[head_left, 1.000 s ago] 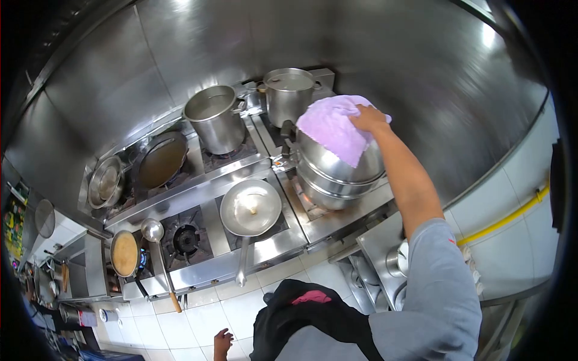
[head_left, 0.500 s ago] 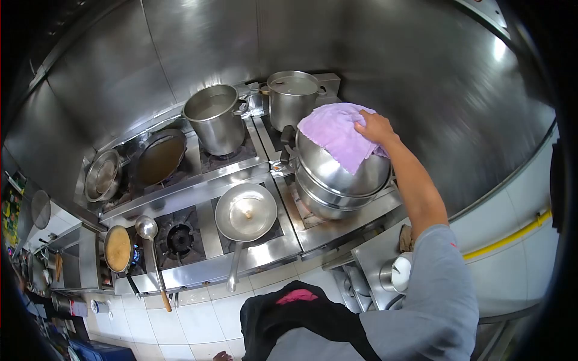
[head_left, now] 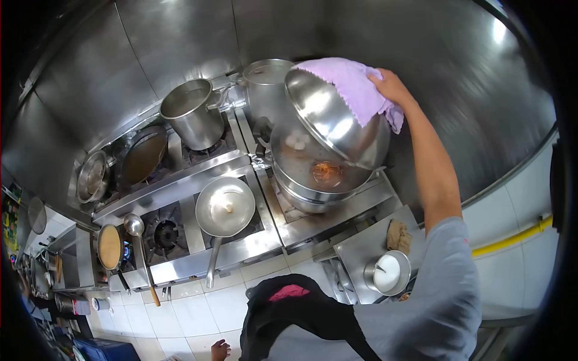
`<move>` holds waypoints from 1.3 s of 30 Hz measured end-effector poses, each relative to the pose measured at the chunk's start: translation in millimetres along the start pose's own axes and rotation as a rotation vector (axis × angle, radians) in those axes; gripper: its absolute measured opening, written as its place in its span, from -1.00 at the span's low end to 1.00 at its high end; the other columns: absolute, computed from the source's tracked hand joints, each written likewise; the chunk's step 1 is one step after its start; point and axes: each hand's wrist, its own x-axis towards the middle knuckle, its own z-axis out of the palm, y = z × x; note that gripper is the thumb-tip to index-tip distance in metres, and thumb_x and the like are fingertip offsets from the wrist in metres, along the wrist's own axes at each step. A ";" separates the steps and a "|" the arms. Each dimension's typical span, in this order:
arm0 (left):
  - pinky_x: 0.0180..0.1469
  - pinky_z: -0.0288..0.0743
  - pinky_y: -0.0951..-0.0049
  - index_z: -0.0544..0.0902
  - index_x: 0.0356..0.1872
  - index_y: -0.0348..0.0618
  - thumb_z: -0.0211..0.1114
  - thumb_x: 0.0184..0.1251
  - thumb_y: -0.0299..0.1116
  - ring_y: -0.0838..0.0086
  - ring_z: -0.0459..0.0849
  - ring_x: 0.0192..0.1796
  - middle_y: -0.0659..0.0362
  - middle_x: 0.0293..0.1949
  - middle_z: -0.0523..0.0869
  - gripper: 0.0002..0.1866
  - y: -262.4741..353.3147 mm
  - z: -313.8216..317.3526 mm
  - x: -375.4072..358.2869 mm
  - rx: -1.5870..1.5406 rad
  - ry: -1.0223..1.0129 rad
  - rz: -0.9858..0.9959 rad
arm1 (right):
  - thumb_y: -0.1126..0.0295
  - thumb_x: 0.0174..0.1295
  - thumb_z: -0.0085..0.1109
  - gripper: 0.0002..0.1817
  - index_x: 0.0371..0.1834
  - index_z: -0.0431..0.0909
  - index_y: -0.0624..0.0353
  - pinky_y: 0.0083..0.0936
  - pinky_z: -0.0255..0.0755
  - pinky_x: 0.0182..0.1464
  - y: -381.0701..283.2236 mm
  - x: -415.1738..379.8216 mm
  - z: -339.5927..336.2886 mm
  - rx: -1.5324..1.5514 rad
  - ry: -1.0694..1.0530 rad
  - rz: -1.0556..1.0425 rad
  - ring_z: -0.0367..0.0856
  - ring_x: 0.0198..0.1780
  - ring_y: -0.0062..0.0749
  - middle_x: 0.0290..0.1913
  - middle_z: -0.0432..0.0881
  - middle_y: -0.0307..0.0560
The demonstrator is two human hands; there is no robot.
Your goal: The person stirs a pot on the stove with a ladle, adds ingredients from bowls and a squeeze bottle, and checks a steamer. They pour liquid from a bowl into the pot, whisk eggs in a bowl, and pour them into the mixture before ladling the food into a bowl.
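Note:
My right hand is closed on a purple cloth draped over a domed metal lid. The lid is tilted up, its right side lower, over a wide steel steamer pot. Pale round pieces and a dish of orange-coloured food show inside the pot through haze. Low at the bottom edge hangs my left hand, fingers loosely apart and nothing visible in it.
Tall stockpots stand behind on the range. A steel pan, a ladle and a small pan of yellowish liquid over a lit burner are to the left. At right, a side shelf holds a crumpled brown cloth and a pot of white contents.
My right hand has raised and tilted the lid with the purple cloth, uncovering the pot's inside. More of my left hand shows at the bottom edge. The view has shifted slightly.

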 end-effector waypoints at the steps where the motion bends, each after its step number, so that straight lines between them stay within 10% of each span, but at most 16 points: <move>1: -0.37 0.68 0.35 0.68 0.16 -0.34 0.28 0.32 -0.46 0.40 0.79 -0.31 0.04 -0.31 0.80 -0.61 -3.2 1.0 -1.7 0.019 0.023 0.000 | -0.01 0.35 0.21 -0.46 0.15 0.65 0.24 -0.23 0.52 0.16 -5.7 1.3 -12.4 -0.010 0.000 -0.006 0.72 0.10 0.05 0.03 0.74 0.26; 4: -0.37 0.66 0.39 0.71 0.09 -0.38 0.31 0.32 -0.42 0.41 0.77 -0.38 0.01 -0.28 0.82 -0.64 -29.1 0.8 18.2 0.302 0.095 0.457 | 0.00 0.35 0.21 -0.47 0.14 0.66 0.23 -0.25 0.53 0.15 -3.5 15.9 -32.6 0.007 0.033 -0.011 0.74 0.07 0.00 0.01 0.76 0.22; 5: -0.31 0.68 0.41 0.73 0.06 -0.38 0.31 0.36 -0.35 0.40 0.80 -0.32 -0.02 -0.23 0.83 -0.65 -22.4 6.2 12.5 0.169 0.056 0.200 | -0.04 0.31 0.23 -0.46 0.13 0.69 0.16 -0.26 0.54 0.15 1.5 22.9 -37.7 0.015 0.018 0.011 0.75 0.07 -0.02 0.00 0.78 0.17; 9: -0.31 0.69 0.37 0.72 0.09 -0.33 0.30 0.41 -0.29 0.40 0.81 -0.28 0.01 -0.25 0.82 -0.64 -32.8 14.7 9.8 0.344 0.044 0.444 | -0.05 0.31 0.22 -0.46 0.13 0.69 0.15 -0.25 0.55 0.15 9.5 33.3 -49.9 0.017 0.040 0.000 0.75 0.07 -0.03 0.00 0.78 0.15; 13: 0.26 0.55 0.18 0.55 0.35 -0.05 0.26 0.39 -0.06 0.16 0.66 0.24 -0.14 0.21 0.67 -0.44 -47.8 26.5 -3.4 0.308 -0.069 0.259 | 0.02 0.35 0.23 -0.50 0.12 0.69 0.22 -0.30 0.55 0.14 14.3 31.3 -52.7 -0.005 0.004 0.014 0.75 0.05 -0.15 0.01 0.78 0.14; 22: 0.07 0.62 0.18 0.54 0.35 -0.15 0.16 0.45 -0.20 0.18 0.70 0.04 -0.09 0.05 0.72 -0.50 -29.5 18.8 -1.5 0.118 -0.084 0.126 | 0.04 0.35 0.23 -0.51 0.08 0.71 0.25 -0.36 0.55 0.08 31.5 23.4 -27.5 0.087 -0.066 0.104 0.75 -0.04 -0.31 -0.06 0.81 0.05; 26: -0.02 0.65 0.18 0.53 0.35 -0.19 0.12 0.48 -0.26 0.19 0.71 -0.04 -0.06 -0.03 0.74 -0.52 -28.9 4.7 -6.1 0.048 -0.069 0.118 | -0.06 0.26 0.24 -0.43 0.09 0.70 0.22 -0.21 0.53 0.18 18.6 11.9 -18.0 0.036 -0.045 0.108 0.72 0.11 0.09 0.01 0.76 0.23; 39: -0.35 0.64 0.40 0.53 0.37 -0.15 0.15 0.46 -0.39 0.39 0.73 -0.25 0.09 -0.19 0.78 -0.53 -39.5 19.7 -18.8 -0.098 0.001 0.093 | -0.10 0.15 0.23 -0.38 0.10 0.68 0.16 -0.03 0.57 0.13 -77.0 -55.4 84.5 -0.332 -0.144 -0.029 0.71 0.05 0.13 -0.04 0.75 0.21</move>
